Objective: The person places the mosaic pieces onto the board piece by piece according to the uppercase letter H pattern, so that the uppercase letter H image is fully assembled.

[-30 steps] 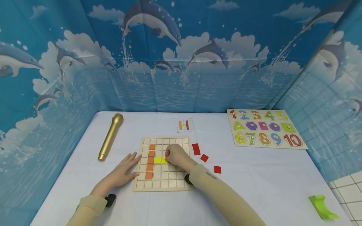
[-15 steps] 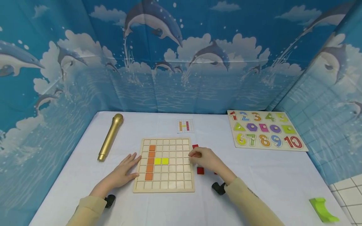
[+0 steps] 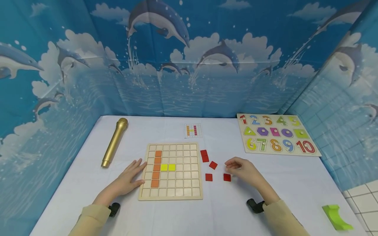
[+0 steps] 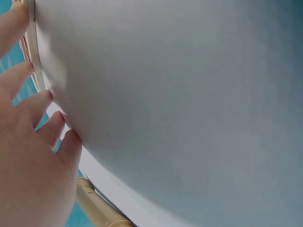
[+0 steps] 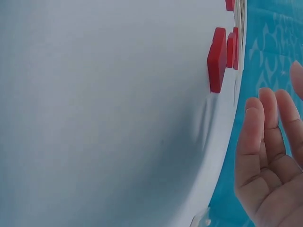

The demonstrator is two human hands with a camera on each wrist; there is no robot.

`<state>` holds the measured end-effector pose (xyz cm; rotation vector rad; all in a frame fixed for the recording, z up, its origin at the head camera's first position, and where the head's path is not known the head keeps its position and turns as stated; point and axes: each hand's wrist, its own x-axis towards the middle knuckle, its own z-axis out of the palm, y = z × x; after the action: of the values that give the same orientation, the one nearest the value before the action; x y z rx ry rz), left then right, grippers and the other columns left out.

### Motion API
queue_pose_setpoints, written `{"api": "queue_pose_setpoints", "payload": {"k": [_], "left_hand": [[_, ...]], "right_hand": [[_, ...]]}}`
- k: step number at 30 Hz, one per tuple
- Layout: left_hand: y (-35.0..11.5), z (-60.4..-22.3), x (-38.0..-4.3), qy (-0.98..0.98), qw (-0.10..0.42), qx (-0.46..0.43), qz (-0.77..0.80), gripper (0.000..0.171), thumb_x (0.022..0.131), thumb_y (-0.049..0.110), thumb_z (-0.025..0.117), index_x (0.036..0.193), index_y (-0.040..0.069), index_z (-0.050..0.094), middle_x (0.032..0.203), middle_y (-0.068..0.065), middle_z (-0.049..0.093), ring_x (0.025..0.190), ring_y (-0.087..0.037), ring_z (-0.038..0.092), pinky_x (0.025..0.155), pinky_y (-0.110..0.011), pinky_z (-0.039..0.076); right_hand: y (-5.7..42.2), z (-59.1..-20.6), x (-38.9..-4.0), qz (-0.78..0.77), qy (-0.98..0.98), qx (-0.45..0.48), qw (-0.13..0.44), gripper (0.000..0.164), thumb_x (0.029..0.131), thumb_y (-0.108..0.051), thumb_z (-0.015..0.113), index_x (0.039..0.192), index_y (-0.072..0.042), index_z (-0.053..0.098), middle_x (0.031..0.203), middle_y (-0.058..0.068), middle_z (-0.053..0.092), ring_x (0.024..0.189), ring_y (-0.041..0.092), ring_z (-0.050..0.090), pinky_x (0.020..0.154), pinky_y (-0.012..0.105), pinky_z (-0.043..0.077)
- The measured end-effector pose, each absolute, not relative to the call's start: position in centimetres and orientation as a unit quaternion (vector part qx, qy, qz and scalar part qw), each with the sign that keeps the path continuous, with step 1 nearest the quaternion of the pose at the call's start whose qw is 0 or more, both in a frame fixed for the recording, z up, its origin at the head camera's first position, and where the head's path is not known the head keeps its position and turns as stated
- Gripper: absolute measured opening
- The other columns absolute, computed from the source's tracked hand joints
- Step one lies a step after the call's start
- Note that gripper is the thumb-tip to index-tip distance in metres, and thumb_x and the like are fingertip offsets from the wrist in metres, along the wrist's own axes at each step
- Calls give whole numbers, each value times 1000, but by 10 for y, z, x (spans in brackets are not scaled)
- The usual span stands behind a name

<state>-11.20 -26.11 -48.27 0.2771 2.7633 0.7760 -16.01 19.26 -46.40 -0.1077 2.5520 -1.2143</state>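
Observation:
A wooden grid board (image 3: 192, 193) lies mid-table, with a column of orange tiles (image 3: 155, 175) and two yellow tiles (image 3: 168, 167) in a row beside it. Against the board's left edge rests my left hand (image 3: 127, 180), fingers spread; the left wrist view shows its fingertips along the edge. My right hand (image 3: 246, 172) hovers right of several loose red tiles (image 3: 213, 165), closest to the rightmost red tile (image 3: 227, 177). In the right wrist view its fingers (image 5: 251, 132) are loosely extended with nothing between them, and a red tile (image 5: 218, 61) stands out on the cloth.
Behind the board lies a small pattern card (image 3: 193, 130). A gold microphone (image 3: 115, 143) is at the left, a number puzzle board (image 3: 277, 135) at the back right, and a green curved block (image 3: 336, 217) at the front right. A dolphin-print curtain (image 3: 189, 82) encloses the table.
My right hand has let go of the second yellow tile on the board and moved right, past the red tiles. This uncovers the loose tiles. The left hand has stayed in place.

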Motion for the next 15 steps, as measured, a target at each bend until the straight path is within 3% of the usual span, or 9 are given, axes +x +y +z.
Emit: {"api": "queue_pose_setpoints", "payload": {"k": [15], "left_hand": [[-261,-481,-111,949,128,97,273,72,92,30,68,154,12,35,163,-21,19,149,-47,11,116,-68,17]], "right_hand": [[196,-466,-157,-406,893,-51,188,27,85,-14,76,109,-6,67,96,3,67,86,16,59,79,29,53]]}}
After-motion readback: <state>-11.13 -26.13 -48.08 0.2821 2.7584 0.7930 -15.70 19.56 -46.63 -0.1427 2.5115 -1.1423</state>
